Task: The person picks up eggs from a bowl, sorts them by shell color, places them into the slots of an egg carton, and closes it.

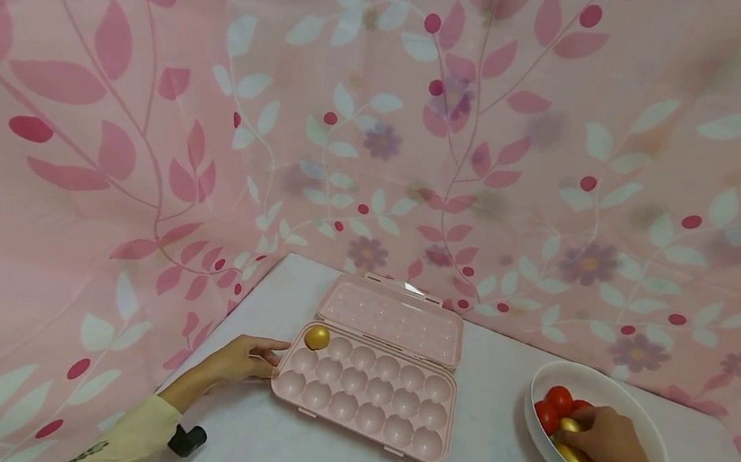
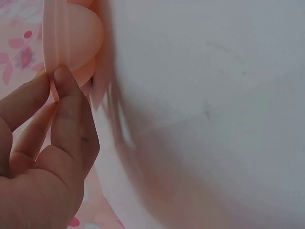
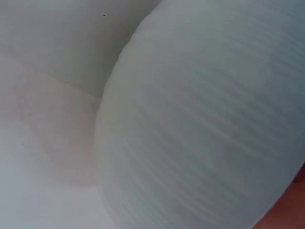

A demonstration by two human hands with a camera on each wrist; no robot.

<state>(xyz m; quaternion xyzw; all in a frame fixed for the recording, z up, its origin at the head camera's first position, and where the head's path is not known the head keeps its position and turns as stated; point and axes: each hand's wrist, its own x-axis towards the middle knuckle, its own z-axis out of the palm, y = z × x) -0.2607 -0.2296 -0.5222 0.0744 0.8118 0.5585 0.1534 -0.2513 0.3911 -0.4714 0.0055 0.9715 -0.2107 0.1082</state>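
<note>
A pink egg tray lies open on the table, its rows of round hollows facing up. One golden egg sits in the back left hollow. My left hand pinches the tray's left rim between thumb and fingers; the left wrist view shows this hand at the rim from close by. Inside the white bowl on the right, my right hand reaches down with thumb and fingers around a golden egg. Another golden egg and several red, rounded pieces lie around it.
Behind the tray its hinged lid lies folded back. A white cloth covers the table, and pink floral fabric hangs along the back and left. The outer wall of the bowl fills most of the right wrist view.
</note>
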